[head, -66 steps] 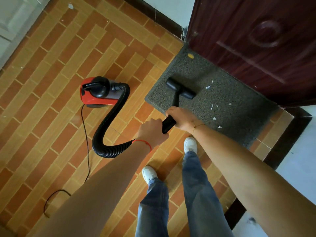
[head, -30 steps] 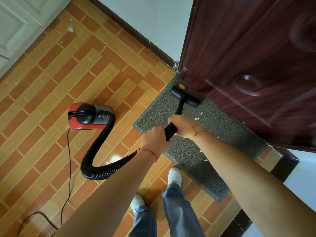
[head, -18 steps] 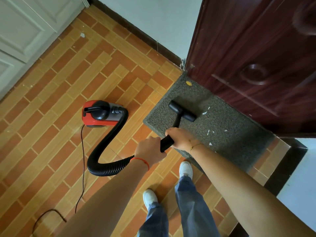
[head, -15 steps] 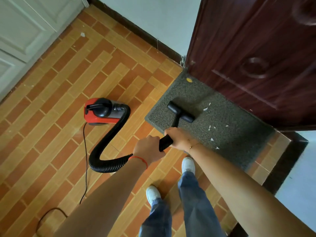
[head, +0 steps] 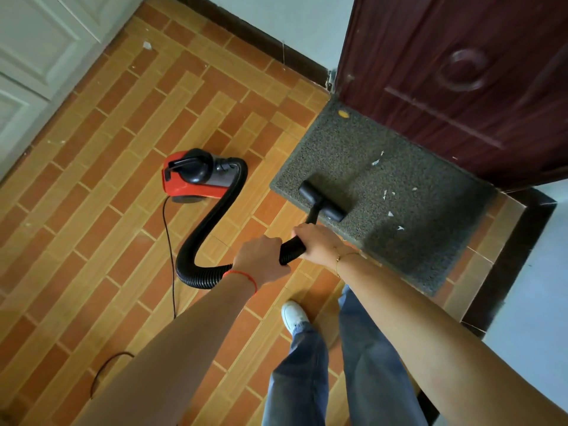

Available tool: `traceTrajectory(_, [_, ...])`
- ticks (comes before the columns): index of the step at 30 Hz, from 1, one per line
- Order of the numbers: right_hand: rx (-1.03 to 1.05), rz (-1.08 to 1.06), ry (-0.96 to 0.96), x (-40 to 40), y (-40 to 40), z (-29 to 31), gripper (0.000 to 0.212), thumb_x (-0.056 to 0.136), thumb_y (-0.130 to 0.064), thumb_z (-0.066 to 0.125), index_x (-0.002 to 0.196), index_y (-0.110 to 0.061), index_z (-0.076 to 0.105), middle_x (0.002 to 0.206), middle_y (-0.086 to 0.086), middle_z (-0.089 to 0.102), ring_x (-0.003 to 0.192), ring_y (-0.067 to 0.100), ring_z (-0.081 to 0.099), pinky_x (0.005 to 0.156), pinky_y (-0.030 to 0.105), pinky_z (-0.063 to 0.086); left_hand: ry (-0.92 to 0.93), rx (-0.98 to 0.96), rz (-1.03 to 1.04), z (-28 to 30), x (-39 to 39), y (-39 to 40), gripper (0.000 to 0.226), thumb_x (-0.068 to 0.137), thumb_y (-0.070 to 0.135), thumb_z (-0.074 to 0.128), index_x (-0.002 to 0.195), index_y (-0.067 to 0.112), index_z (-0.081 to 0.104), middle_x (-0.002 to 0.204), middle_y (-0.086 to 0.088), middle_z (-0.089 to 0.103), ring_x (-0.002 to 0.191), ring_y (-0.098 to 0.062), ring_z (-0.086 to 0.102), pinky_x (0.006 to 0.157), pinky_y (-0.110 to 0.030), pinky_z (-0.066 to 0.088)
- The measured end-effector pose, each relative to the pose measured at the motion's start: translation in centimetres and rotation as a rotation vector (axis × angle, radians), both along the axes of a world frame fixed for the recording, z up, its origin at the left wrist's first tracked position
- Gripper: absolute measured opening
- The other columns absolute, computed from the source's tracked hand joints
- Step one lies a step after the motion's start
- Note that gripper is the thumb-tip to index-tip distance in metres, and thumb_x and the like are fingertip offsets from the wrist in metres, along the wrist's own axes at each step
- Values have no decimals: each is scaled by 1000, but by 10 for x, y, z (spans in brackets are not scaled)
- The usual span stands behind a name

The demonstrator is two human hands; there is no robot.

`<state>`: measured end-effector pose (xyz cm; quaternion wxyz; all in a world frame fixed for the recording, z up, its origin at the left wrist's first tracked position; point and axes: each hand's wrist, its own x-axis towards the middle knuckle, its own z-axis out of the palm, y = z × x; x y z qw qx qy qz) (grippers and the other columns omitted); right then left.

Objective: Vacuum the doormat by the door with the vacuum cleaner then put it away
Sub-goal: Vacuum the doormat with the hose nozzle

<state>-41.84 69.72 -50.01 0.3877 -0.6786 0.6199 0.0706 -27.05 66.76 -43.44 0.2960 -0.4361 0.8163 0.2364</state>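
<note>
orange brick-pattern floor [head: 101,192] spreads under us, with a dark red door [head: 455,81] at the upper right and white panelled doors [head: 33,56] at the upper left; we see no containers, only the red vacuum [head: 196,179] sitting on the floor left of the mat [head: 399,241]; the grey mat lies against the foot of the door, dotted with white scraps [head: 390,214] and one yellow bit [head: 342,113] near its far corner; our right hand [head: 319,244] curls round the black wand just behind the nozzle [head: 322,202], and our left hand [head: 261,262] grips the ribbed hose [head: 212,229] close behind it, the two hands nearly touching; the nozzle rests flat on the mat's near left part, just ahead of our right hand; the hose loops back from our left hand across the floor to the vacuum; a thin black cord [head: 170,256] trails from the vacuum toward us; a white shoe [head: 293,315] and blue jeans [head: 338,379] show below our arms.
</note>
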Motion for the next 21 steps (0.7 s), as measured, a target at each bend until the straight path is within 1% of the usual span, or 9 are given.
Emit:
traceTrajectory(1, [1, -7, -2, 5, 3, 1, 9, 90, -21, 54, 90, -13, 50, 90, 4, 59, 68, 20, 52, 47, 25, 29, -1, 0, 2, 0, 5, 2, 22, 82, 39, 58, 95, 21, 57, 75, 3, 59, 64, -14, 59, 56, -27, 52])
traceTrajectory(3, [-8, -19, 6, 12, 7, 4, 11, 90, -20, 53, 95, -10, 53, 95, 5, 60, 72, 22, 57, 53, 28, 35, 6, -2, 8, 0, 12, 6, 22, 82, 38, 58, 97, 21, 57, 74, 4, 58, 62, -13, 57, 55, -25, 50])
traceTrajectory(6, [-24, -35, 12, 18, 13, 2, 14, 91, -17, 53, 101, -8, 55, 102, 7, 62, 83, 26, 64, 58, 30, 38, 9, -8, 0, -2, 17, 11, 23, 83, 38, 58, 98, 21, 56, 74, 3, 57, 62, -13, 57, 56, -26, 51])
traceTrajectory(12, [-24, 22, 36, 9, 12, -3, 16, 91, -12, 53, 107, -8, 54, 109, 7, 59, 89, 25, 62, 60, 30, 40, 21, -12, 14, -10, 11, 19, 23, 85, 37, 56, 99, 19, 55, 74, 2, 57, 66, -16, 60, 54, -27, 50])
traceTrajectory(17, [-17, 80, 72, -16, -1, -8, 15, 91, -9, 52, 106, -7, 53, 111, 8, 57, 93, 25, 63, 64, 31, 43, 31, -29, 42, -17, -13, 14, 22, 86, 36, 55, 98, 18, 53, 69, 4, 51, 58, -13, 51, 47, -25, 40])
traceTrajectory(21, [-20, 93, 88, -44, -19, -11, 15, 91, -6, 53, 105, -8, 53, 112, 7, 57, 94, 25, 63, 70, 34, 49, 28, -25, 66, -19, -41, -1, 21, 86, 35, 54, 97, 18, 53, 69, 3, 51, 57, -13, 51, 46, -25, 39])
